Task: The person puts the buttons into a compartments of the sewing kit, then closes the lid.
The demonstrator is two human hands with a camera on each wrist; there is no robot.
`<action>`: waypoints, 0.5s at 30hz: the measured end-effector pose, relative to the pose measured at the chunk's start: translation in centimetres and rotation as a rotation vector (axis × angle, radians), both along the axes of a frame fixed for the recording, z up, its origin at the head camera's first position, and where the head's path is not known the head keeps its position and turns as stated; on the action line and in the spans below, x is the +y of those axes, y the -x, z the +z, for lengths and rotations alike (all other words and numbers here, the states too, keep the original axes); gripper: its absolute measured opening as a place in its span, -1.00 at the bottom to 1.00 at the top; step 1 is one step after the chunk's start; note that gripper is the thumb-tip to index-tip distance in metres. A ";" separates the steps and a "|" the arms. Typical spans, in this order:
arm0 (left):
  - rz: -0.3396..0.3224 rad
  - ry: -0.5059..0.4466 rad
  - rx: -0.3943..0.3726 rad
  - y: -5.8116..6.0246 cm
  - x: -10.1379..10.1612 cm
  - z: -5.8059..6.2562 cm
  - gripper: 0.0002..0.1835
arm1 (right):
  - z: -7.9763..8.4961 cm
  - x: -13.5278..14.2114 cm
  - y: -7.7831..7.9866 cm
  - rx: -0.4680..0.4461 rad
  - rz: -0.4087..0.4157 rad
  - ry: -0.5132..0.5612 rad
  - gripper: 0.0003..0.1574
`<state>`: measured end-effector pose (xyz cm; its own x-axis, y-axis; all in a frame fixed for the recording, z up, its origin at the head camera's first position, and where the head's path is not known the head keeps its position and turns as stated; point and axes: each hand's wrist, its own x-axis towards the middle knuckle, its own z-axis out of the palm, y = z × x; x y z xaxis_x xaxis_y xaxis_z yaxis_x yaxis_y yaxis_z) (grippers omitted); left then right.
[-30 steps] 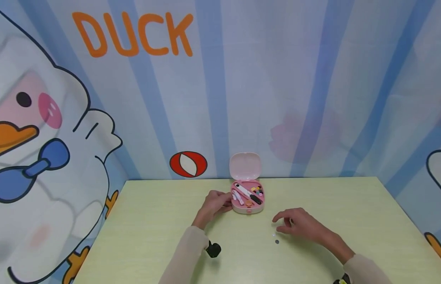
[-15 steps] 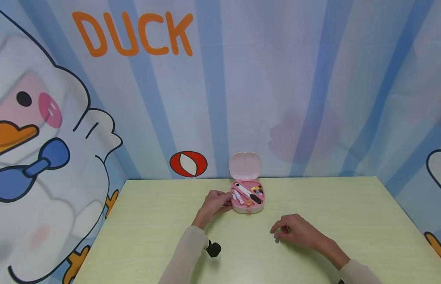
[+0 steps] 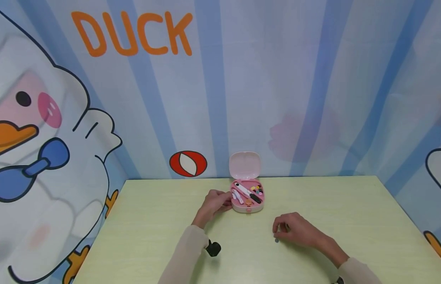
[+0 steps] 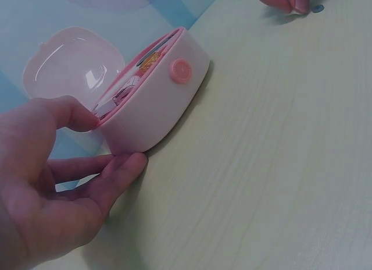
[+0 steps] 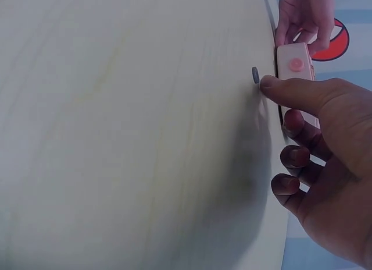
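A small pink sewing box (image 3: 248, 209) stands at the table's back edge with its clear lid (image 3: 245, 165) raised. Inside lie a white-and-black tool (image 3: 247, 192), white pieces and several small coloured pieces. My left hand (image 3: 214, 206) holds the box's left side; the left wrist view has the thumb on the rim and fingers against the lower wall. Right of the box, low over the table, my right hand (image 3: 295, 230) pinches a tiny pale button (image 4: 297, 13) between thumb and fingertip, mostly covered. Just beside the thumb lies a dark grey button (image 3: 276, 240).
The pale wooden table (image 3: 152, 244) ends at a fabric backdrop (image 3: 312, 79) with blue stripes and duck prints. The raised lid stands close to this cloth. A round pink catch (image 4: 180, 71) sits on the box's front wall.
My right hand has come down and closed its fingertips over the pale button, which lay bare on the table before. My left hand and the box stay where they were.
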<state>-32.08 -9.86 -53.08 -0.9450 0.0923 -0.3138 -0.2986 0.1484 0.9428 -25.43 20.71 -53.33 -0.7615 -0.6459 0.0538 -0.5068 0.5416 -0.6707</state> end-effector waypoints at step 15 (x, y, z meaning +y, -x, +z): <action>0.008 0.002 0.000 -0.1 0.1 0.1 -0.66 | 1.2 -0.6 1.4 0.028 -0.015 -0.017 -0.90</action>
